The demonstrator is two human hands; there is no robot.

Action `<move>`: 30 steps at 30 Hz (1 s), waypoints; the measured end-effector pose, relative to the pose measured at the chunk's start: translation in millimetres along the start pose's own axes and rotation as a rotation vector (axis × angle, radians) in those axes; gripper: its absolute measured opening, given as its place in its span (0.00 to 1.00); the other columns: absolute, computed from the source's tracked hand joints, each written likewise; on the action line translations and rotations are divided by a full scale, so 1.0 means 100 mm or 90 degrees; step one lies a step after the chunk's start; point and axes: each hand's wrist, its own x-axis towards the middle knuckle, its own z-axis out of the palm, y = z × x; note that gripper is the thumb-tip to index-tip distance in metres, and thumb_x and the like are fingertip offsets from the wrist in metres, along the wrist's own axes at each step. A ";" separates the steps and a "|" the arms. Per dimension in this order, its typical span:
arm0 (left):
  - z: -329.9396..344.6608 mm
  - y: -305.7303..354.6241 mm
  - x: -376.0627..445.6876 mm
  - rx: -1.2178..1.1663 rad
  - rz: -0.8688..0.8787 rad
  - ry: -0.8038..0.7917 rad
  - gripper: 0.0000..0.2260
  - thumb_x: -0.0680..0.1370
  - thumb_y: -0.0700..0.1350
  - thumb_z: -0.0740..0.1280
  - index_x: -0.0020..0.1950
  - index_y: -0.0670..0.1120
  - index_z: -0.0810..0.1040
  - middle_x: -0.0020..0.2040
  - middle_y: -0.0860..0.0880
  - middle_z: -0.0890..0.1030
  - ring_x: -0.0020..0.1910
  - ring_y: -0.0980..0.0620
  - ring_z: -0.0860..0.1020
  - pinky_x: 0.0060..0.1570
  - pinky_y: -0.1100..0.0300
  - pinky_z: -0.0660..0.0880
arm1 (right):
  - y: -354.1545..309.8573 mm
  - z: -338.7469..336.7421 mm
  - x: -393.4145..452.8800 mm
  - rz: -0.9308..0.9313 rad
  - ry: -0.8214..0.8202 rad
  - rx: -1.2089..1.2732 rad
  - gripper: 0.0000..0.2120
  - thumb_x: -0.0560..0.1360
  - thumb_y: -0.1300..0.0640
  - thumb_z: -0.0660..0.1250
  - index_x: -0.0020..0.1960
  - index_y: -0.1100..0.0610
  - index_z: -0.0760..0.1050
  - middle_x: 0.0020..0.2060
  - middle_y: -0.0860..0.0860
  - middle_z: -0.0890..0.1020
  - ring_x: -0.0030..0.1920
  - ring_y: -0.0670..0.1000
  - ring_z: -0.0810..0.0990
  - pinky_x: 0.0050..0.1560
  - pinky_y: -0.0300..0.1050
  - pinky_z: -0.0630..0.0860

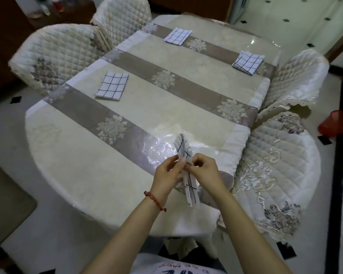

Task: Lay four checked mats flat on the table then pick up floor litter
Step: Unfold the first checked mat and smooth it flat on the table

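Fourth checked mat (pixel 184 155) is bunched and folded, pinched between left hand (pixel 167 175) and right hand (pixel 205 173), both clamped on it above the table (pixel 67 145) near edge. Three checked mats (pixel 112 86) lie flat farther out, well apart.

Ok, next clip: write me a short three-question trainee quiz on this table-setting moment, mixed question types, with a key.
1. How many checked mats already lie flat on the table?
2. True or false: the fourth checked mat is held by the left hand alone.
3. The red basket stands: A) on the table, B) on the floor beside the chairs, C) on a chair.

Key:
1. Three: near-left mat, far mat, right-side mat.
2. False; the right hand grips it too.
3. B.
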 end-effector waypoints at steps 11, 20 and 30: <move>-0.34 0.07 -0.07 -0.080 0.036 0.155 0.05 0.74 0.39 0.67 0.39 0.46 0.79 0.40 0.49 0.82 0.39 0.51 0.81 0.31 0.63 0.80 | -0.25 -0.27 -0.14 -0.038 0.076 -0.013 0.16 0.69 0.59 0.73 0.42 0.71 0.73 0.40 0.70 0.77 0.37 0.59 0.75 0.44 0.57 0.75; -0.74 0.23 -0.13 0.045 0.067 0.130 0.05 0.72 0.40 0.71 0.35 0.44 0.81 0.32 0.50 0.84 0.35 0.50 0.82 0.34 0.57 0.80 | -0.26 -0.70 -0.04 -0.035 0.231 -0.089 0.13 0.70 0.58 0.71 0.29 0.53 0.72 0.25 0.43 0.73 0.29 0.42 0.69 0.35 0.42 0.67; -0.62 0.33 -0.27 0.051 0.080 0.030 0.06 0.71 0.37 0.71 0.35 0.44 0.83 0.31 0.51 0.85 0.32 0.54 0.83 0.29 0.64 0.78 | -0.36 -0.47 -0.15 -0.088 0.270 -0.163 0.09 0.73 0.58 0.69 0.53 0.52 0.77 0.49 0.47 0.77 0.48 0.46 0.75 0.41 0.28 0.71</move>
